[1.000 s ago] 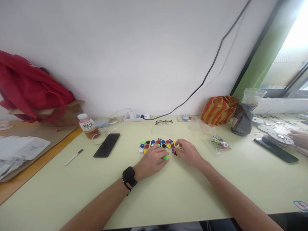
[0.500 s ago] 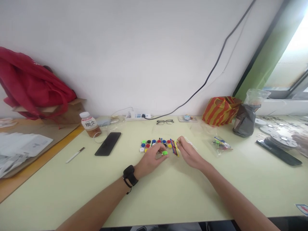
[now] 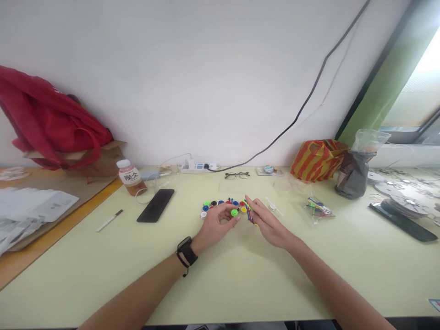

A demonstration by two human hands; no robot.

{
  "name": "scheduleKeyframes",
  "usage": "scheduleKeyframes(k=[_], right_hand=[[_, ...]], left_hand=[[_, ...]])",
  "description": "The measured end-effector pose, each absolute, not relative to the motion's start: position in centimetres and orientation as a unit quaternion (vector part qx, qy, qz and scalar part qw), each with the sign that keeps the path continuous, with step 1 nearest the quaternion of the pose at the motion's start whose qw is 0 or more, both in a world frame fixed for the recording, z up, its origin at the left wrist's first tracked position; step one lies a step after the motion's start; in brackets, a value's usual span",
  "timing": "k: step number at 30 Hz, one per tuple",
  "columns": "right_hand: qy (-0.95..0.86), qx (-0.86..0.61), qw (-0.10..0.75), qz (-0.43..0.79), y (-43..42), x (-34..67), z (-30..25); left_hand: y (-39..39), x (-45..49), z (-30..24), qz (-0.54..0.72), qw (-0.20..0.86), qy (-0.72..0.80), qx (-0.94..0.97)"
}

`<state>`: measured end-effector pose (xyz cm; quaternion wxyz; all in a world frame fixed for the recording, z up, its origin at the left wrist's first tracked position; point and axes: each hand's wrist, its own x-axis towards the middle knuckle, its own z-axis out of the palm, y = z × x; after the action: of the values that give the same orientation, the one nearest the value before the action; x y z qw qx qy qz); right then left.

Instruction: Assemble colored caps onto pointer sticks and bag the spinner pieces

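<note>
A green disc [image 3: 234,213] is held between the curled fingers and thumb of the left hand [image 3: 216,224], its round face turned toward the right hand and the near edge of the worktop [image 3: 240,284]. A black watch [image 3: 185,250] is worn on the wrist of that hand. The right hand [image 3: 270,225] is held narrow, with its fingers nearly straight and close together; whether anything is pinched at its fingertips cannot be told. Coloured sticks [image 3: 249,214], red and blue among them, are seen just beside its fingertips, in the gap between the two hands. Just beyond the left hand, a cluster of small coloured discs [image 3: 205,208] is laid out, partly covered from view by its fingers. A thin white piece [image 3: 275,206] is seen just past the right hand, and farther to its right a clear bag [image 3: 319,210] is placed, with coloured parts inside. To the left of the left hand, a black phone [image 3: 156,206] is laid on the worktop, with a pen [image 3: 109,220] and a bottle [image 3: 131,178] farther out on that side. Beyond both hands, near the wall, a pair of glasses [image 3: 237,175] is set down.
</note>
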<state>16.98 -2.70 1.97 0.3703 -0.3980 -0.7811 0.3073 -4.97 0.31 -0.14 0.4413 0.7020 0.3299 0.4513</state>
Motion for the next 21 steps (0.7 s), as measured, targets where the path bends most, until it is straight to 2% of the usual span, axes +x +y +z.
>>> scheduleKeyframes(k=[5,10,21], right_hand=[[-0.789,-0.374,0.402,0.277,-2.8,16.4,1.6],[-0.757,-0.363,0.448,0.308,-2.9,15.8,1.0],[-0.769,-0.356,0.448,0.285,-2.9,15.8,1.2]], left_hand=[[0.4,-5.1,-0.4,0.457,0.435,0.319,0.707],[0.1,-5.3,0.0,0.451,0.384,0.297,0.749],[-0.3,-5.5,0.8,0.428,0.253,0.285,0.820]])
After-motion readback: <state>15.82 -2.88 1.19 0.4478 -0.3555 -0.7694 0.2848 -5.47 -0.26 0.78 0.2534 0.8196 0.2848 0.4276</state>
